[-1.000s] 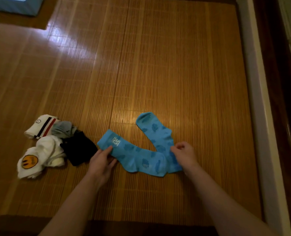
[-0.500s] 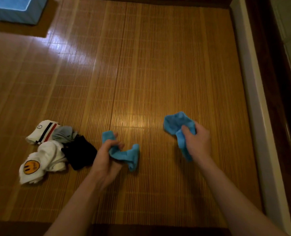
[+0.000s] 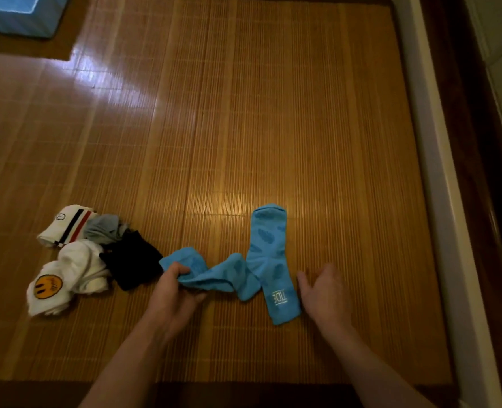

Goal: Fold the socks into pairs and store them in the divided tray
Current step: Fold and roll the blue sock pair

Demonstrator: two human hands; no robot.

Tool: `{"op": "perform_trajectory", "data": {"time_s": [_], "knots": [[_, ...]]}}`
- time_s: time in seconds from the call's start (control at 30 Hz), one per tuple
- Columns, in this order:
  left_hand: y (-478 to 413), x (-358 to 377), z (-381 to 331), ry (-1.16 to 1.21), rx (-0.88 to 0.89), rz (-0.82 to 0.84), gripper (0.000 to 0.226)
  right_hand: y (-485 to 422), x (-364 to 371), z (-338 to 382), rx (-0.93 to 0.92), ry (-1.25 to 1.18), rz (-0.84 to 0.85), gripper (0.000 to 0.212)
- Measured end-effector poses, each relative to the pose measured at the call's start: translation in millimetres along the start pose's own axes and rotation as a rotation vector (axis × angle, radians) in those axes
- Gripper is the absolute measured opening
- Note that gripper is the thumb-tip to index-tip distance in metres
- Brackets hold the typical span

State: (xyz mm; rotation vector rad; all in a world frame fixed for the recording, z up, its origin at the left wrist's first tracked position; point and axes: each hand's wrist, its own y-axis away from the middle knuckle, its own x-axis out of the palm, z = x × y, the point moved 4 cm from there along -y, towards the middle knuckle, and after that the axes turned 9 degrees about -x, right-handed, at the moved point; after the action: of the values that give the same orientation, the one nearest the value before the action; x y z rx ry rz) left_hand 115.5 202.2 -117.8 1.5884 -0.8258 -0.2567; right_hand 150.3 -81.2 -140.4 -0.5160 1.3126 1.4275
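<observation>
Right blue sock (image 3: 268, 254) now flat on mat (image 3: 273, 113) (tray (image 3: 14, 22) contents unseen)

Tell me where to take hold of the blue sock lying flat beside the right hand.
Pinch its cuff, the near end with the white logo, coming from the right with the right hand. The flat blue sock lies straight, toe away, its right edge free; the crumpled blue sock in the left hand crowds its left edge.

Bamboo mat (image 3: 273, 113) open ahead; sock pile (image 3: 90, 254) blocks left, white rail (image 3: 438, 160) bounds right.
</observation>
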Motion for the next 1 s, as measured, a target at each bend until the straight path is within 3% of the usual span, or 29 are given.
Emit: {"op": "perform_trajectory", "data": {"time_s": [0.03, 0.1, 0.23, 0.3, 0.4, 0.53, 0.73, 0.87, 1.0], "knots": [[-1.4, -3.2, 1.4, 0.005, 0.003, -0.012, 0.036, 2.0, 4.9, -4.5, 0.126, -0.005, 0.067, 0.062], [-4.7, -9.7, 3.6, -0.002, 0.026, -0.058, 0.026, 7.6, 12.7, -4.0, 0.196, 0.024, 0.168, 0.078], [-5.8, -18.1, 1.4, 0.001, 0.122, -0.137, 0.017, 19.9, 24.2, 15.3, 0.058, 0.068, 0.176, 0.079], [-3.5, -20.7, 0.1, 0.016, 0.159, -0.155, 0.017, 26.3, 31.3, 22.3, -0.003, 0.163, 0.204, 0.073], [0.3, -23.8, -4.6, 0.009, 0.201, -0.164, 0.019, 31.8, 37.4, 22.3, 0.001, 0.174, 0.237, 0.043], [5.4, -22.1, -12.1, -0.044, 0.235, -0.153, 0.017, 22.7, 11.5, 27.7, 0.015, -0.209, 0.077, 0.02], [15.2, -8.5, -26.5, -0.114, 0.359, -0.077, 0.018, 7.9, -102.8, 57.4, -0.354, -0.534, -0.34, 0.014], [32.8, 17.3, -46.5, -0.13, 0.507, 0.064, 0.028, 13.4, -168.1, 81.0, -0.616, -0.566, -0.356, 0.023], [57.1, 46.2, -65.9, -0.209, 0.58, 0.165, 0.03, 21.5, -197.5, 104.7, -0.74, -0.536, -0.254, 0.019]]}}
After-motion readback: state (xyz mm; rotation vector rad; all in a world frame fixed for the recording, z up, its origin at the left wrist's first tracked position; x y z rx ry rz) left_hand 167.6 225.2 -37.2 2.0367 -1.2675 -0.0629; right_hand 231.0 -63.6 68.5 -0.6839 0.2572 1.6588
